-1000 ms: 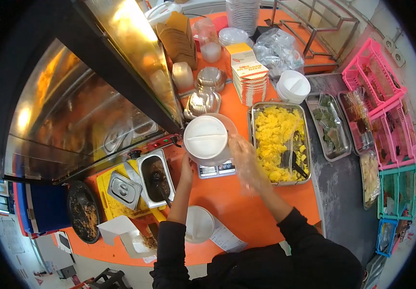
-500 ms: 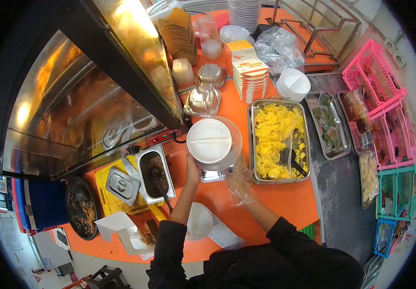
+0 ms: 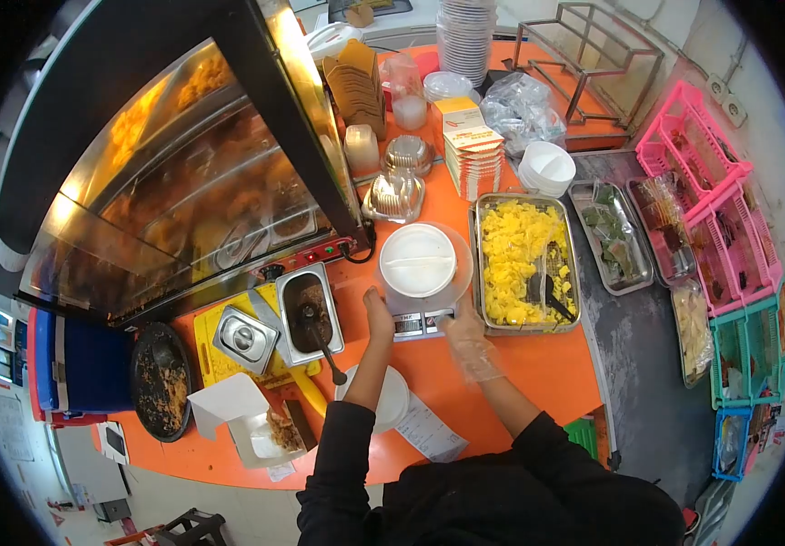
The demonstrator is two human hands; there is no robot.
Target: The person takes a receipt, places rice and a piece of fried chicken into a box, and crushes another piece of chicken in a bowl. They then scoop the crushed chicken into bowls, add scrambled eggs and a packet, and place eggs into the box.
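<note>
Hands at the scale (image 3: 422,320) now, both down on the orange desk (image 3: 538,373). The left hand (image 3: 377,308), bare, sits at the scale's left front corner, fingers curled against its edge; I cannot tell whether it grips the scale or only rests on it. The right hand (image 3: 467,329), in a clear plastic glove, lies at the scale's right front corner, fingers loosely spread, nothing held in it.

On the scale sits a white divided container (image 3: 418,261), upright, with a clear round lid or plate showing just under its rim. Touching distance to its right: a metal tray of yellow food (image 3: 522,259), with a dark-handled utensil (image 3: 547,293) lying in its near end.

Left of the scale, a small steel pan of dark sauce (image 3: 311,312) with a ladle (image 3: 320,337) leaning out of it, and next to that a lidded steel pan (image 3: 244,338) on a yellow board. A white lid (image 3: 394,400) lies on the desk under the left forearm, beside a paper slip (image 3: 431,429). Near the desk's left end, an open white box (image 3: 247,428) and a black pan with crumbs (image 3: 158,382). Above it all, the glass warming cabinet (image 3: 192,182). Far right, pink baskets (image 3: 715,196).
</note>
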